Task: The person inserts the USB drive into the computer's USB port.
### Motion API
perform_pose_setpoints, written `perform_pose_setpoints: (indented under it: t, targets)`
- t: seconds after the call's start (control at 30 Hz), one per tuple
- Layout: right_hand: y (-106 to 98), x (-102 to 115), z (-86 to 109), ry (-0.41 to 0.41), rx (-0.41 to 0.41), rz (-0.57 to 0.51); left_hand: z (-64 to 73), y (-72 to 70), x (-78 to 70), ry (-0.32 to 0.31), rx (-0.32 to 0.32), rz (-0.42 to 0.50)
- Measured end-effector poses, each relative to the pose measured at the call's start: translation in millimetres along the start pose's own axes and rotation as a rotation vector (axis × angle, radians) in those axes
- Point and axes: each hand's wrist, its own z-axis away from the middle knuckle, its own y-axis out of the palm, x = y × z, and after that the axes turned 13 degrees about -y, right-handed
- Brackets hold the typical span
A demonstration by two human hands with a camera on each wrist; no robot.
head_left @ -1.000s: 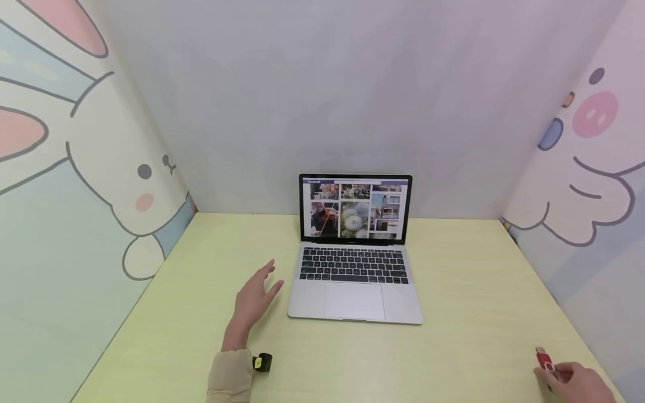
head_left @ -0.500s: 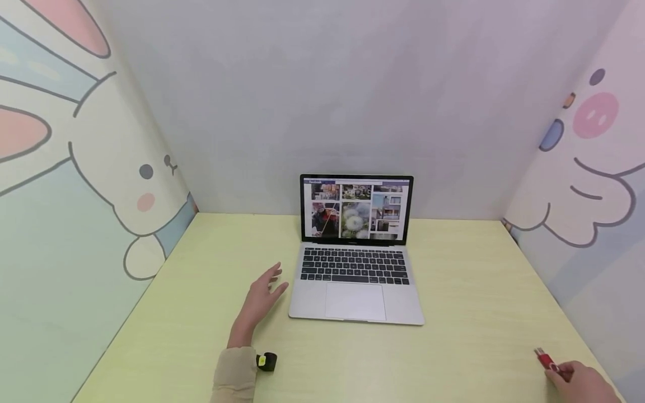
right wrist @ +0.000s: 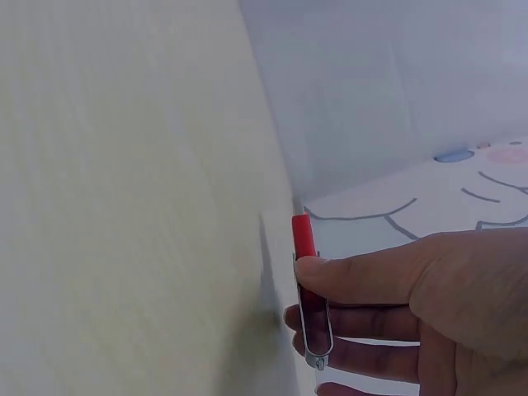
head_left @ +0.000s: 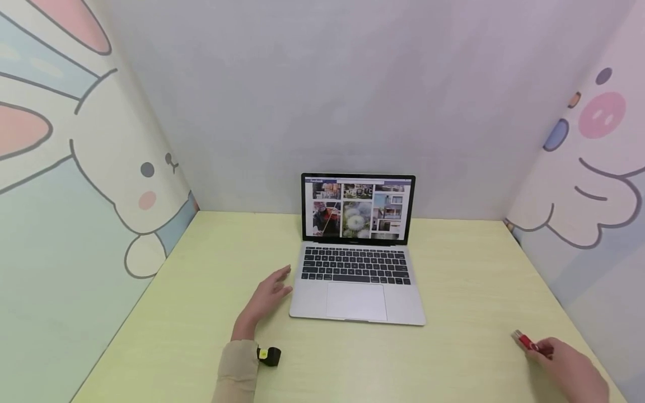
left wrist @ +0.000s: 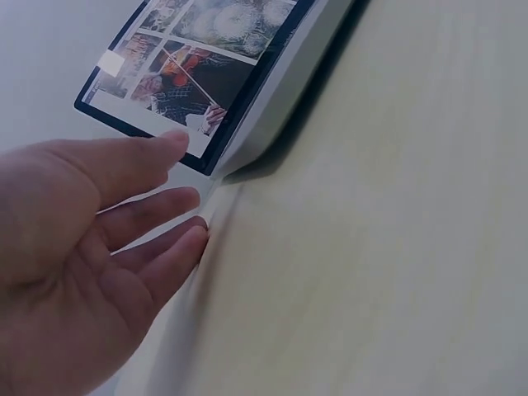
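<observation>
A red USB flash drive (head_left: 526,341) with a metal swivel cover is pinched between the thumb and fingers of my right hand (head_left: 568,364), low over the table at the right. In the right wrist view the red body of the flash drive (right wrist: 304,235) points away from the hand, its metal plug end foremost. My left hand (head_left: 267,294) is beside the left edge of an open silver laptop (head_left: 358,299), fingers loosely bent and holding nothing. From the left wrist, the thumb of the left hand (left wrist: 99,214) overlaps the corner of the laptop's screen (left wrist: 186,78).
The pale yellow table (head_left: 468,280) meets a plain grey wall (head_left: 353,101) behind the laptop. Side walls carry cartoon drawings, a rabbit (head_left: 116,162) on the left and a pig (head_left: 579,173) on the right. A black band device (head_left: 269,356) sits at the left sleeve.
My right hand has moved left and forward with the flash drive, after shifting its grip back along it. My left hand has come closer to the laptop's left edge.
</observation>
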Motion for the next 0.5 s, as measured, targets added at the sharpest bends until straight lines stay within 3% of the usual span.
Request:
perform_pose_setpoints:
  t: [0.2,0.5]
  targets:
    - [-2.0,21.6,-14.8,-0.123,-0.103,-0.010,-2.8,1.0,4.8,0.017,0.002,-0.075]
    - [1.4,52.7,-44.5,-0.292,-0.248,-0.062,-5.9,4.9,11.0,0.028,0.008,-0.104]
